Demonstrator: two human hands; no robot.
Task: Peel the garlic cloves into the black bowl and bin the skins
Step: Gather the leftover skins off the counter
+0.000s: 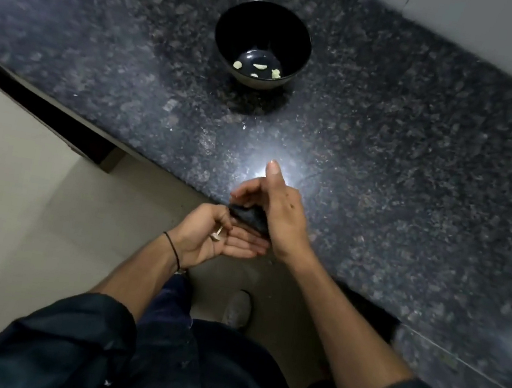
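**Hands at the counter edge, peeled cloves in the bowl**

Head view. The black bowl (268, 5) stands upright in the upper centre of the frame, on a dark speckled stone counter (391, 148). It is round and deep, with a glossy inside. On its bottom lie the peeled garlic cloves (260, 66): about five small, pale yellowish pieces, spread apart from one another.

Both hands are in the middle of the frame, at the counter's near edge and well apart from the bowl. The left hand (207, 236) is turned palm up just off the edge, its fingers (249, 243) stretched out flat toward the right. A thin, whitish scrap of garlic skin (216, 234) lies in its palm under the bent thumb; whether the thumb presses on it cannot be told. The right hand (281, 218) stands on its edge above those fingers, thumb pointing up and fingers loosely curved and relaxed, with nothing seen in its grasp.

A black cord (172, 247) circles the left wrist. A pale shoe (239, 308) shows on the floor below.
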